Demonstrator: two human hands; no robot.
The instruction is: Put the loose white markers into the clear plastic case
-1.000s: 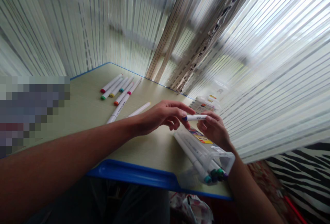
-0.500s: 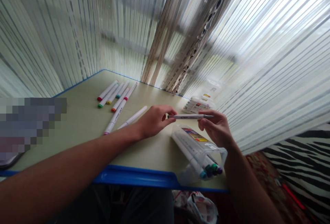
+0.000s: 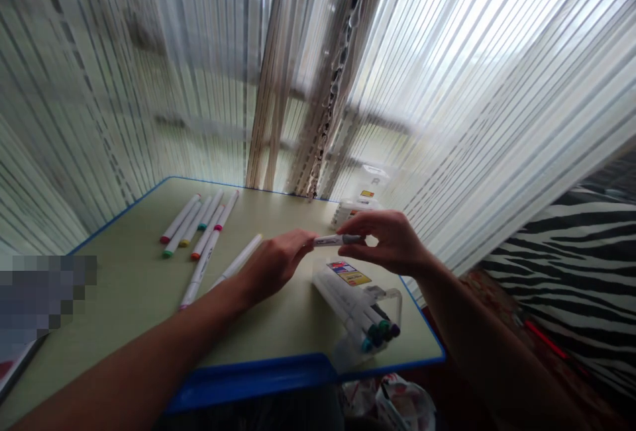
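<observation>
Above the table, a white marker with a grey end (image 3: 328,241) is held level between both hands. My left hand (image 3: 279,255) is closed around its left end, and the fingertips cover that part. On the grey end, my right hand (image 3: 390,238) pinches with thumb and fingers. Just below the hands lies a clear plastic case (image 3: 328,285) of markers, its opening facing the table's near right side, with teal, green and purple ends showing. Left of my left hand rests a single white marker (image 3: 238,262). Farther left, several capped markers (image 3: 181,220) lie side by side.
A second clear case (image 3: 342,214) stands at the back edge, partly behind my right hand. The table (image 3: 278,332) has a blue rim. String curtains (image 3: 209,87) hang behind it. Zebra-striped fabric (image 3: 571,272) is at right.
The view has shifted, so the table sits lower and farther left. My hands have come closer together along the marker, and my right hand now grips its grey end from above.
</observation>
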